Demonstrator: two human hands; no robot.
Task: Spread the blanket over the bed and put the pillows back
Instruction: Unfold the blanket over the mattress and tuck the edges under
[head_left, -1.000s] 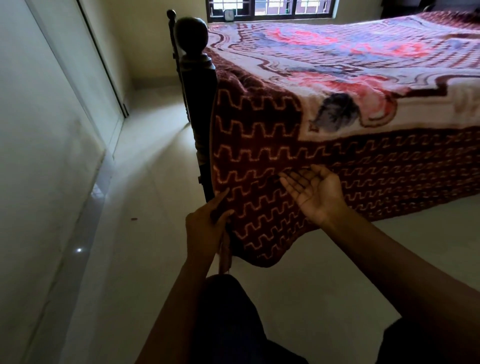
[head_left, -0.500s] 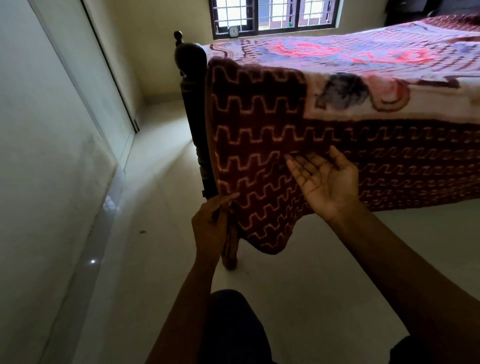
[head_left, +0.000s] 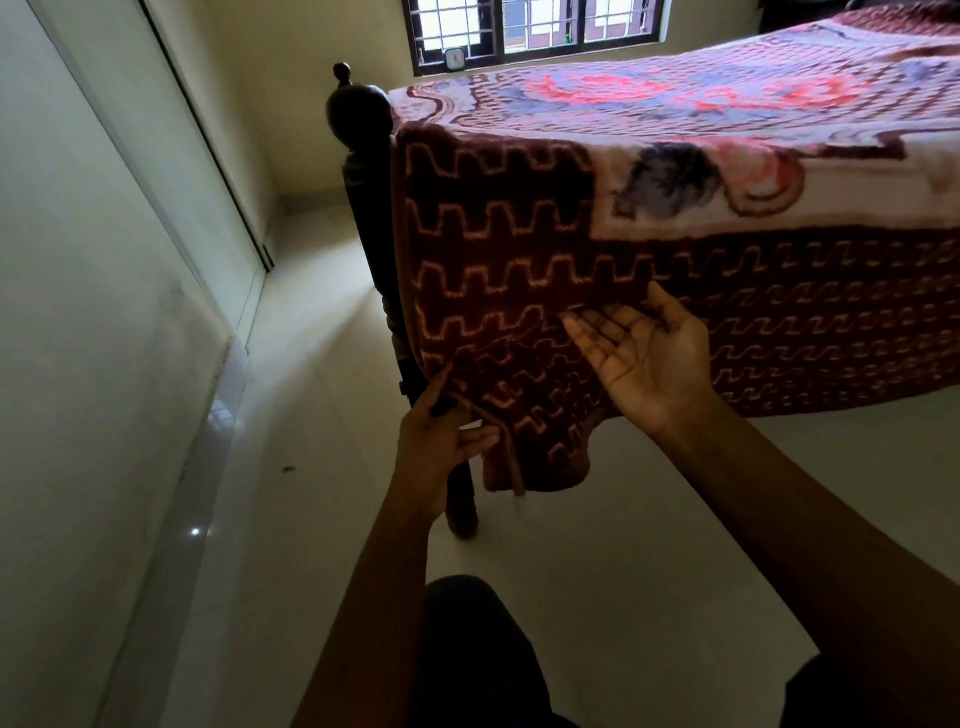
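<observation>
Both hands at bed's (head_left: 462, 506) near corner: left hand (head_left: 439, 449) pinches blanket (head_left: 519, 249) hem, right hand (head_left: 647, 361) flat-open on the drape. Hard tug could skew it or snag bedpost (head_left: 359, 114).

dark wooden bed (head_left: 382, 270), round-topped corner post (head_left: 359, 111), patterned blanket (head_left: 675, 109) spread flat on top, maroon border hanging down the side, leg on pale floor (head_left: 623, 571)

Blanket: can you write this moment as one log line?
blanket spread on bed | left hand pinches corner hem | right hand open, fingers touching drape | no pillows seen
</observation>
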